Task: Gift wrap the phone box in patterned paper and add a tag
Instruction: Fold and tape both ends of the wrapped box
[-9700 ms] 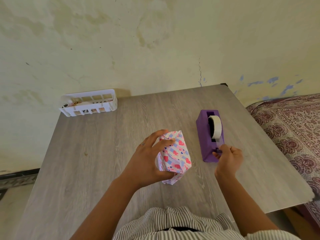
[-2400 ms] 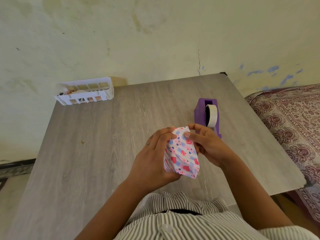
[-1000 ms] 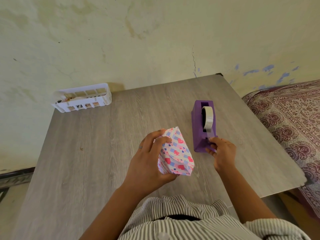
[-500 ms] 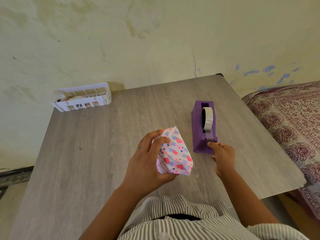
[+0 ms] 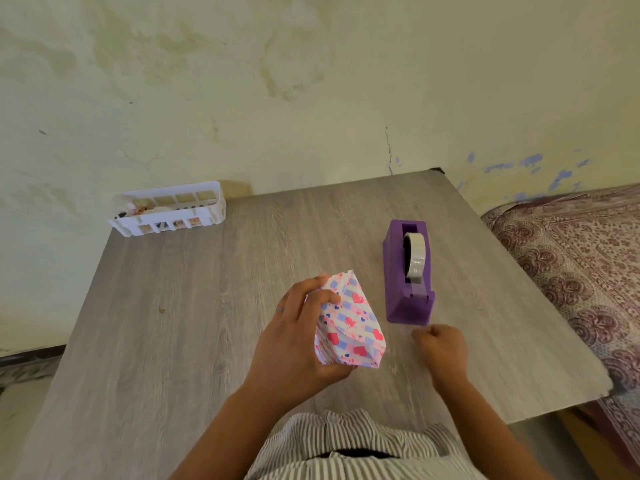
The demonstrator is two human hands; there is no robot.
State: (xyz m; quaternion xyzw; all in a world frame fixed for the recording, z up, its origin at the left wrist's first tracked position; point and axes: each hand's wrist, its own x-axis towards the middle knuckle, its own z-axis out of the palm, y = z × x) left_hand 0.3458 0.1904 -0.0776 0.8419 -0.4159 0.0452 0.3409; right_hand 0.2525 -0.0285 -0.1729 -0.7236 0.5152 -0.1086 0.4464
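Wrapped phone box, held by the left hand just above the wooden table, near its front centre. Its long axis runs from about 11 o'clock (far end, raised) to 5 o'clock (near end, low), so the parcel is tilted rather than flat. The left-hand fingers curl over the far upper edge and the palm backs the left face, grasping the box.

The right hand hovers at 3 o'clock of the box, just in front of the purple tape dispenser; its fingers are curled into a loose fist. Whether a strip of tape is pinched in it cannot be told.

The dispenser stands at 1 o'clock of the box, near but apart, its length roughly parallel to the table's right edge, the tape roll upright in its slot. A white slotted basket sits at the far left corner, at 10 o'clock, well apart. Open tabletop lies to the left and beyond the box; the right edge borders a patterned bedspread.

The paper is white with pink and blue checks and red hearts; a folded triangular flap lies on the upper face.
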